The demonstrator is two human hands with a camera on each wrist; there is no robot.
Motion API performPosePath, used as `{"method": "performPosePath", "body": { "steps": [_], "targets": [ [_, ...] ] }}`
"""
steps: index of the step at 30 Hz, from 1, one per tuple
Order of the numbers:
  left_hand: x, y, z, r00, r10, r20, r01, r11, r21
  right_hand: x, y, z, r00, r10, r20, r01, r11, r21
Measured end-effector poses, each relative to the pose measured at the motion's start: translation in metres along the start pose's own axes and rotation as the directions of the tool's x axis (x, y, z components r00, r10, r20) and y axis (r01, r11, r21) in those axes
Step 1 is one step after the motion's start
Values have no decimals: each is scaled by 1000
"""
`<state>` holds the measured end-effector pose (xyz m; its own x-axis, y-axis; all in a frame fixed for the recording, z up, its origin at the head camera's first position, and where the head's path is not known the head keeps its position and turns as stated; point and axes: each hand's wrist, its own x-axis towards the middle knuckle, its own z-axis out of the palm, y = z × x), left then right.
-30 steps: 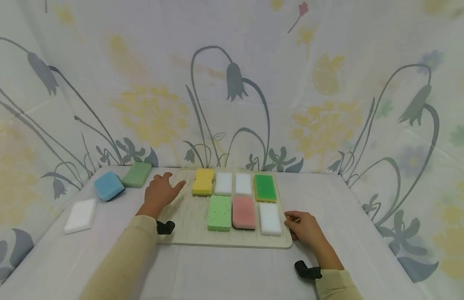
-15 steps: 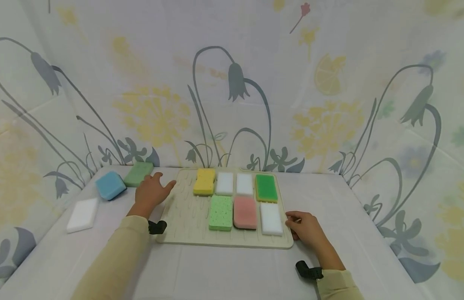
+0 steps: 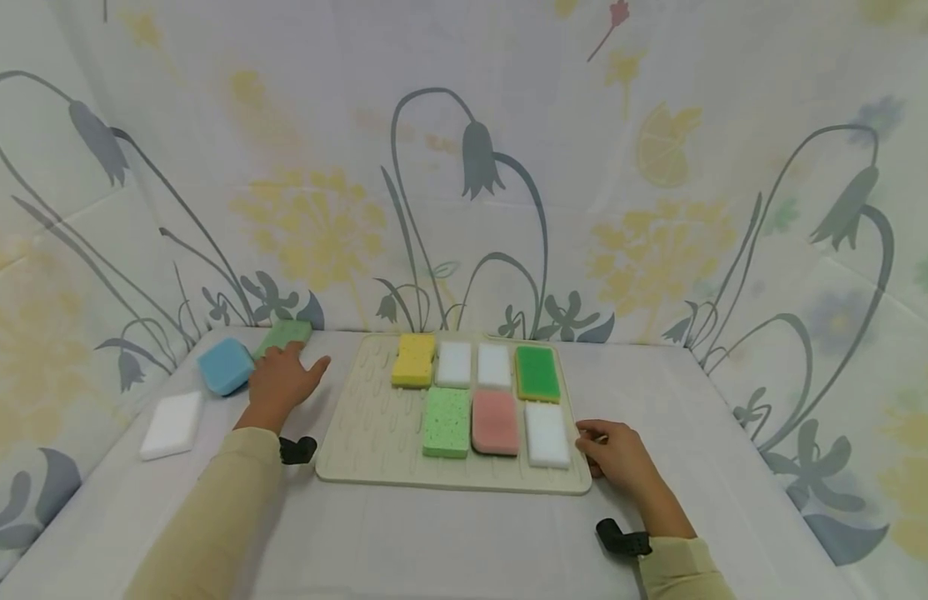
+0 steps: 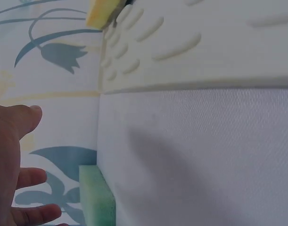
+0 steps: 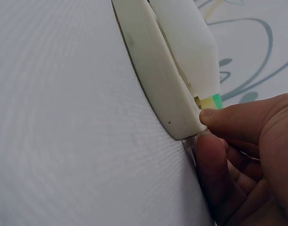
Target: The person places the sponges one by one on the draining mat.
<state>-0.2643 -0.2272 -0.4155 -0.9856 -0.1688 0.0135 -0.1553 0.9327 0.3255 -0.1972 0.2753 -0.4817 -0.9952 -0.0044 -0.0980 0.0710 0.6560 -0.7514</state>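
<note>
My left hand (image 3: 280, 385) reaches over the far left of the table with its fingers spread. Its fingertips overlap a muted green sponge (image 3: 289, 332) in the head view. In the left wrist view that green sponge (image 4: 95, 197) lies just beyond the fingers, and the hand holds nothing. At the right edge of a cream ridged tray (image 3: 366, 442), my right hand (image 3: 620, 457) pinches the rim between thumb and curled forefinger. A white sponge (image 3: 547, 435) lies on the tray close to that hand.
Left of the tray lie a blue sponge (image 3: 226, 367) and a white sponge (image 3: 172, 425). The tray bears two rows of sponges, among them yellow (image 3: 414, 361), light green (image 3: 446, 423), pink (image 3: 496, 423) and bright green (image 3: 538, 372). A flowered cloth (image 3: 344, 208) hangs behind.
My left hand has moved left from above the tray's left part to the muted green sponge. My right hand keeps its place at the tray's edge.
</note>
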Motion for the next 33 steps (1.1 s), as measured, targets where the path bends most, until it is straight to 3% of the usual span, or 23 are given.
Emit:
{"method": "performPosePath", "body": {
  "steps": [8, 18, 25, 33],
  "targets": [
    [4, -23, -5, 999, -36, -38, 35, 999, -16, 1, 1, -1, 1000, 4, -5, -4, 1000, 4],
    [3, -41, -14, 997, -78, 3, 78, 997, 9, 0, 2, 1, 1000, 9, -4, -9, 1000, -1],
    [0, -46, -16, 997, -73, 0, 73, 997, -20, -2, 0, 4, 1000, 25, -11, -25, 1000, 6],
    [9, -56, -12, 997, -81, -1, 81, 996, -35, -2, -3, 1, 999, 32, -30, -32, 999, 8]
  ]
}}
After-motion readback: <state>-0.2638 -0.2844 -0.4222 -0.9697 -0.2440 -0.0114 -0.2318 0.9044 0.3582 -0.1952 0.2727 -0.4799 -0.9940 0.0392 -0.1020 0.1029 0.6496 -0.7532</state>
